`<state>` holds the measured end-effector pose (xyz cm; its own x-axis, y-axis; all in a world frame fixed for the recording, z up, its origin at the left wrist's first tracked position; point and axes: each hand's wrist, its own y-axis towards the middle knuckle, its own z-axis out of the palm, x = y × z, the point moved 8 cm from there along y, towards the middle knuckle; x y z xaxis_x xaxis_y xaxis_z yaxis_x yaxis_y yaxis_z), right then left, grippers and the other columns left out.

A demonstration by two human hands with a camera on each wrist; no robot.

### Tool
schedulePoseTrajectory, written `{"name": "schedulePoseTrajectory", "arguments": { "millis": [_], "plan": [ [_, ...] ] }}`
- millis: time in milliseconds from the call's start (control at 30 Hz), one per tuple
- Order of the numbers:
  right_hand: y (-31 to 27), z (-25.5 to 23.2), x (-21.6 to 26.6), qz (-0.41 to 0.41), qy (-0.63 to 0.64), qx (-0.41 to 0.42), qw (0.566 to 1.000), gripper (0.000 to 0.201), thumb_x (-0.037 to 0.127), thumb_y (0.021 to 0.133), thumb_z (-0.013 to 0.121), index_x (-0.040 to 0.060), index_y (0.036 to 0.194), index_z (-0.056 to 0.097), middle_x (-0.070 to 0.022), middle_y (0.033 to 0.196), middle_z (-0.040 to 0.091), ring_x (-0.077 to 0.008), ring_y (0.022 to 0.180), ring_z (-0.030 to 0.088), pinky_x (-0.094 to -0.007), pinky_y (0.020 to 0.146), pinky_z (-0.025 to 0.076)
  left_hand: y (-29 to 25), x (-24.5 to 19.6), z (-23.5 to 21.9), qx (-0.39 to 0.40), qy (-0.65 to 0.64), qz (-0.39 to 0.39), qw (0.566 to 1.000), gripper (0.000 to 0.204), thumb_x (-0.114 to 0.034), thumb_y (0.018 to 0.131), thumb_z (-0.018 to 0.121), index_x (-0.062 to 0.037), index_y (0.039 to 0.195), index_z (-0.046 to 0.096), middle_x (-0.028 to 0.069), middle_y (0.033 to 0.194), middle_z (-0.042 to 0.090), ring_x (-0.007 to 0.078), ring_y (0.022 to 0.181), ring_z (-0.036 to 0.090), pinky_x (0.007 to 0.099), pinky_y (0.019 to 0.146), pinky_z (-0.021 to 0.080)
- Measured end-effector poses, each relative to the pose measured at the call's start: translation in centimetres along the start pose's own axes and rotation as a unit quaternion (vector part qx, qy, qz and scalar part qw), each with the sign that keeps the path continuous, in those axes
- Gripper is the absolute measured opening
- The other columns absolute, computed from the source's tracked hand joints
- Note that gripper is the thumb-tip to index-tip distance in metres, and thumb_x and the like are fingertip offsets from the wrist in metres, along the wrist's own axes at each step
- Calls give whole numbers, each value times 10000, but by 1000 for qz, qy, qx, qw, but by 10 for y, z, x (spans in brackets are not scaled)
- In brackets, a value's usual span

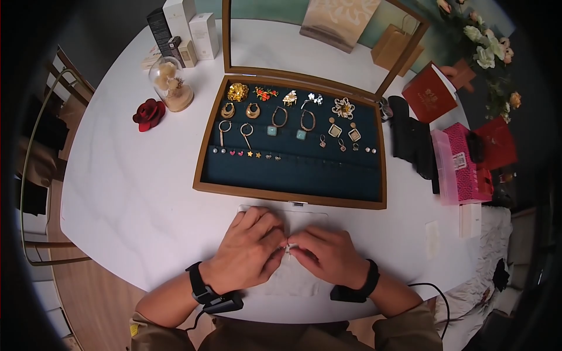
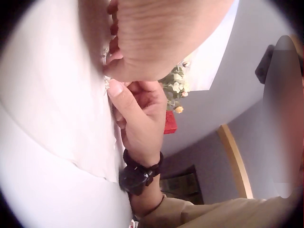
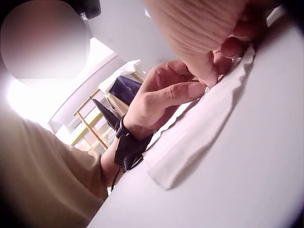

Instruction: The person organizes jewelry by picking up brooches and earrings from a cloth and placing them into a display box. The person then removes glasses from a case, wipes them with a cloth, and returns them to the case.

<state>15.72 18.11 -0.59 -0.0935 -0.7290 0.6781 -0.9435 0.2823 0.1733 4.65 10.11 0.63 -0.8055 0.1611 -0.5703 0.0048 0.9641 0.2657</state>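
Over a white cloth (image 1: 298, 286) in front of the jewellery box, both hands meet. Thumb and fingers of the left hand (image 1: 250, 248) pinch a small, sparkling silvery piece of jewellery (image 2: 107, 85). From the other side, the right hand (image 1: 332, 256) also pinches it, its thumb against the piece in the left wrist view. Most of the piece is hidden by fingertips; a glint of it shows in the right wrist view. Just beyond stands the wooden jewellery box (image 1: 281, 198), lid raised, with rows of earrings and brooches on dark green lining.
At the back left are small cartons (image 1: 204, 36), a glass dome (image 1: 170, 85) and a red fabric rose (image 1: 149, 114). Along the right side stand a red box (image 1: 429, 92), black cases (image 1: 410, 131) and a pink patterned box (image 1: 466, 161). Cables trail from both wrists.
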Motion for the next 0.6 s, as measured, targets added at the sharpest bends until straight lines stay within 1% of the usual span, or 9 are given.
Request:
{"name": "schedulePoseTrajectory", "arguments": {
  "millis": [233,300,333,400,533,600],
  "plan": [
    [2,5,3,-14,-44,6,999,80,134,934,701,120,998,656,-49,849,606,-267,706,648,-398,590,512,-1,1,1,-4,-15,-9,1000,229,-47,715,788,-93,916,688,80,1110,621,327,1098,556,449,918,463],
    [2,5,4,-32,-45,-7,998,70,140,936,699,118,981,650,-48,842,602,-265,700,647,-398,587,511,-2,2,1,0,-20,-3,1000,180,-82,748,760,-50,914,698,82,1102,607,302,1141,532,423,933,439],
    [2,6,3,-32,-45,-7,998,70,140,936,699,118,981,650,-48,842,602,-265,700,647,-398,587,511,-2,2,1,0,-20,-3,1000,180,-82,748,760,-50,914,698,82,1102,607,302,1141,532,423,933,439],
    [2,7,4,-39,-54,-6,998,69,146,936,700,113,967,648,-49,844,607,-266,694,647,-396,586,512,-2,3,-1,-22,-28,-4,999,241,-22,704,788,-88,918,699,84,1093,629,334,1092,571,448,924,472],
    [2,6,3,-30,-51,-8,998,76,142,925,706,107,952,643,-55,833,609,-272,684,644,-396,586,512,-2,5,-2,-17,-29,-1,999,250,-31,714,776,-85,946,700,89,1091,631,337,1093,575,446,921,476],
    [2,4,2,-28,-31,-15,999,78,116,911,705,99,947,639,-61,817,609,-281,673,641,-399,580,506,-1,4,-7,-11,-14,4,1000,257,-58,727,767,-85,972,696,94,1077,626,337,1074,574,442,917,476]
  ]
}}
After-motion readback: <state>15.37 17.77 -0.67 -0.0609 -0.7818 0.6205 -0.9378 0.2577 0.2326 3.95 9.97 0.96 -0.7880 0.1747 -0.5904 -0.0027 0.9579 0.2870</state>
